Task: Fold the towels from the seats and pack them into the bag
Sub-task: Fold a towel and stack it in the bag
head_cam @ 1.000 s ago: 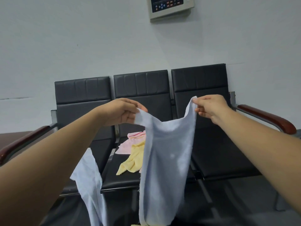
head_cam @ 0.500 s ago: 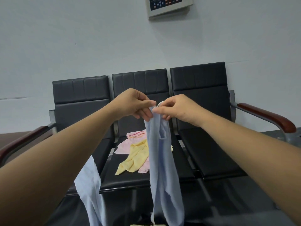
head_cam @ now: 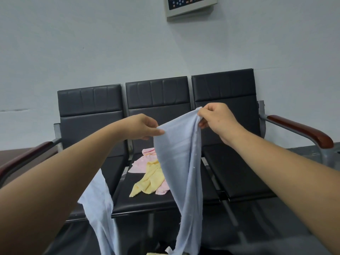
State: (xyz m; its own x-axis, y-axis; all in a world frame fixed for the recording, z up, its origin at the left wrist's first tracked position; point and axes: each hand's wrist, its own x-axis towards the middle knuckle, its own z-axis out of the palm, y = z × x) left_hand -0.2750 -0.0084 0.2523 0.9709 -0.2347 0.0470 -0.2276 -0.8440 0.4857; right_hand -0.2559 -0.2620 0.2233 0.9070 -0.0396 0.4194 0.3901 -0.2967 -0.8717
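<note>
Seen from the head view, the person is holding a light blue towel up in the air in front of the middle seat. The right hand is pinching the gathered upper edge at its high end. The left hand is pinching the lower, left end of that same top edge. The edge is therefore sloping down from right to left between the hands. The towel's long axis is hanging straight down, with its lower end running out past the bottom of the picture.

Both hands are gripping it, so neither is nearer, and the next fold is likely turning on how that hanging length gets brought up.

A pink towel and a yellow towel are lying crumpled and touching near the middle seat's left edge. A pale blue cloth is hanging beneath the left forearm, and what is holding it cannot be told. The bag is not plainly showing.
</note>
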